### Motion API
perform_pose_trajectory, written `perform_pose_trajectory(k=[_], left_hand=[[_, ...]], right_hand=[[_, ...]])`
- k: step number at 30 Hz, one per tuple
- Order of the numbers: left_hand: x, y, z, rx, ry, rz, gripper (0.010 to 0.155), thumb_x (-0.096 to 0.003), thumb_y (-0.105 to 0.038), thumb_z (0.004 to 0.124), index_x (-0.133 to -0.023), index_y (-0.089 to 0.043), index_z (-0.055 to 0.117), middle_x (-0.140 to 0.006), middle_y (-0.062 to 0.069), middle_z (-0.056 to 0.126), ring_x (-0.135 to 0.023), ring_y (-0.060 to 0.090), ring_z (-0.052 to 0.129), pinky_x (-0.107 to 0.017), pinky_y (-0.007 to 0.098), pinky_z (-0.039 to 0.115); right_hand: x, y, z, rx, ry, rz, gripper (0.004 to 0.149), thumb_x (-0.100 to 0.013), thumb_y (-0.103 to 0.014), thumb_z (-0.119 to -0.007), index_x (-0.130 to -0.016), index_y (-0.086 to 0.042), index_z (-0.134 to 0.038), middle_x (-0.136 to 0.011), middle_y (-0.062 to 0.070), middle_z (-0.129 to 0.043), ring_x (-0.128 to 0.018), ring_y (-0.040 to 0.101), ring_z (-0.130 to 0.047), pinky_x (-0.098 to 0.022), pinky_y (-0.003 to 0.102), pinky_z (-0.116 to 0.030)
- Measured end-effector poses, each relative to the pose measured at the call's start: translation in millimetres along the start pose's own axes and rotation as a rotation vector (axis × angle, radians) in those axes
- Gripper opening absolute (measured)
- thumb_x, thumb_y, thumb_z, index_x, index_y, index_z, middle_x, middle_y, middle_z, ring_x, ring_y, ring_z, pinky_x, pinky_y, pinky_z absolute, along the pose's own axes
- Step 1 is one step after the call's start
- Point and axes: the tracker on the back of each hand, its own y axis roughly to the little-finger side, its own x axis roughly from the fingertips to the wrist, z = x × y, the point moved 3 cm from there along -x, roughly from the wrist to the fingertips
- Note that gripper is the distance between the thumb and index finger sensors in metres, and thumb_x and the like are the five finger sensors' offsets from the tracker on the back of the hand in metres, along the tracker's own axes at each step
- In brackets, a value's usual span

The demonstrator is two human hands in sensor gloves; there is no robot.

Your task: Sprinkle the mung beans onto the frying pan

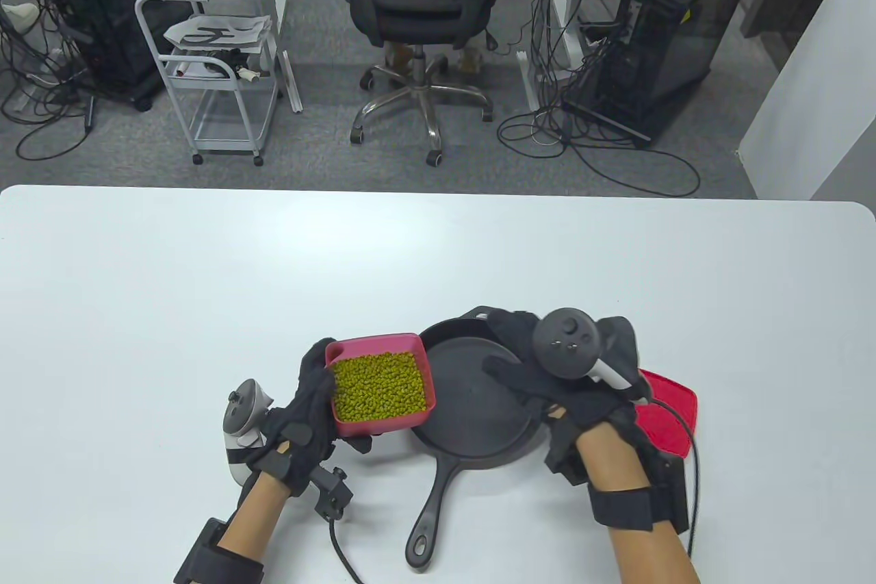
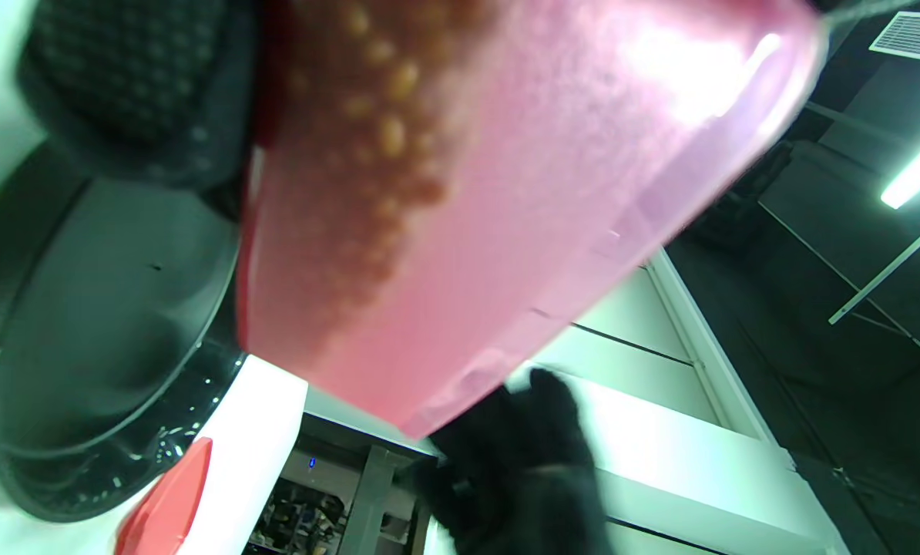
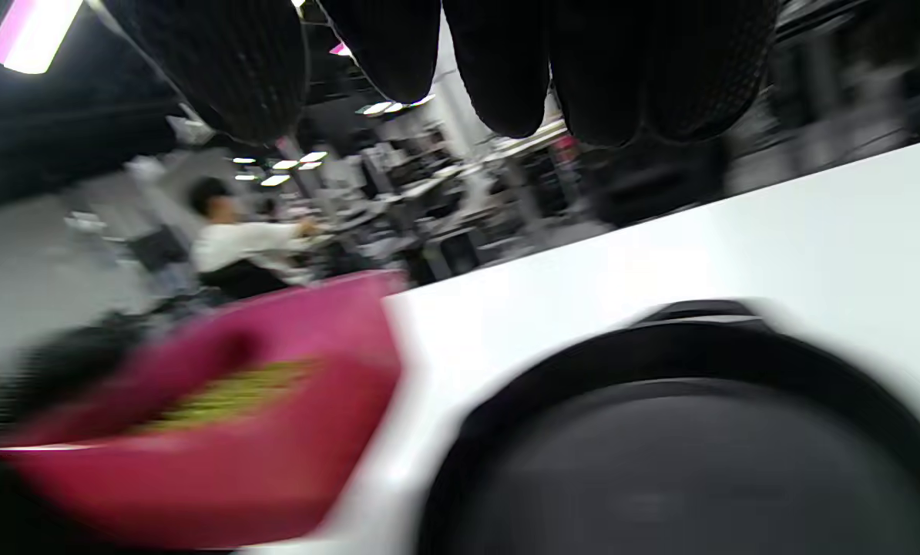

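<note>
1. The mung beans (image 1: 378, 387) fill a pink square container (image 1: 410, 346), which is held up at the left edge of the frying pan (image 1: 479, 406). It overlaps the pan's left rim in the table view.
2. The black cast-iron pan lies on the white table (image 1: 205, 283), its handle pointing toward the person. Its inside looks bare; I see no beans in it, so I judge the sprinkling is not yet begun.
3. The left hand (image 1: 301, 413) grips the container from its left side, fingers wrapped around the wall and under the bottom.
4. The right hand (image 1: 554, 372) hovers over the right part of the pan, fingers spread and holding nothing.
5. A red lid (image 1: 667, 416) lies on the table just right of the pan, partly under the right hand.
6. What is left: to bring the beans over the pan and scatter them.
</note>
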Motion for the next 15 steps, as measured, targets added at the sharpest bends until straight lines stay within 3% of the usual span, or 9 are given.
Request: perform_pose_trajectory(k=[2, 6, 10, 12, 15], left_hand=[[-0.1, 0.5, 0.4, -0.014, -0.002, -0.005, 0.084, -0.0468, -0.075, 0.059, -0.110, -0.040, 0.017, -0.111, 0.021, 0.048, -0.057, 0.043, 0.097, -0.029, 0.040, 0.095], [-0.1, 1.3, 0.4, -0.016, 0.001, -0.005, 0.083, -0.0469, -0.074, 0.059, -0.110, -0.040, 0.017, -0.111, 0.021, 0.048, -0.058, 0.043, 0.097, -0.029, 0.040, 0.095], [1.0, 0.3, 0.3, 0.005, 0.000, -0.002, 0.083, -0.0469, -0.075, 0.059, -0.110, -0.040, 0.017, -0.111, 0.021, 0.048, -0.057, 0.043, 0.097, -0.029, 0.040, 0.095], [0.4, -1.6, 2.3, 0.007, 0.005, 0.006, 0.083, -0.0471, -0.075, 0.059, -0.110, -0.040, 0.016, -0.111, 0.021, 0.048, -0.057, 0.043, 0.097, -0.029, 0.040, 0.095], [0.2, 2.6, 2.0, -0.030, -0.016, -0.012, 0.083, -0.0473, -0.075, 0.058, -0.110, -0.039, 0.016, -0.111, 0.021, 0.048, -0.057, 0.042, 0.097, -0.028, 0.039, 0.096]], right_hand=[[-15.0, -39.6, -16.5, 0.018, -0.060, 0.088, 0.064, -0.053, -0.045, -0.084, -0.109, -0.023, -0.061, -0.114, 0.019, -0.065, -0.095, 0.049, -0.069, -0.064, 0.060, -0.069], [-39.4, -74.4, -52.3, 0.019, -0.202, 0.151, 0.056, -0.052, -0.042, -0.087, -0.103, -0.024, -0.070, -0.111, 0.016, -0.069, -0.093, 0.046, -0.074, -0.063, 0.057, -0.073], [-57.2, -75.9, -82.8, 0.112, -0.293, 0.093, 0.055, -0.053, -0.040, -0.087, -0.103, -0.022, -0.072, -0.114, 0.020, -0.064, -0.096, 0.049, -0.068, -0.065, 0.059, -0.068], [-63.1, -70.7, -96.3, 0.192, -0.343, 0.043, 0.065, -0.052, -0.044, -0.087, -0.108, -0.023, -0.063, -0.118, 0.021, -0.052, -0.101, 0.051, -0.057, -0.069, 0.060, -0.063], [-69.5, -66.5, -106.1, 0.172, -0.418, -0.007, 0.070, -0.052, -0.044, -0.088, -0.111, -0.024, -0.057, -0.119, 0.021, -0.048, -0.102, 0.052, -0.051, -0.069, 0.061, -0.062]])
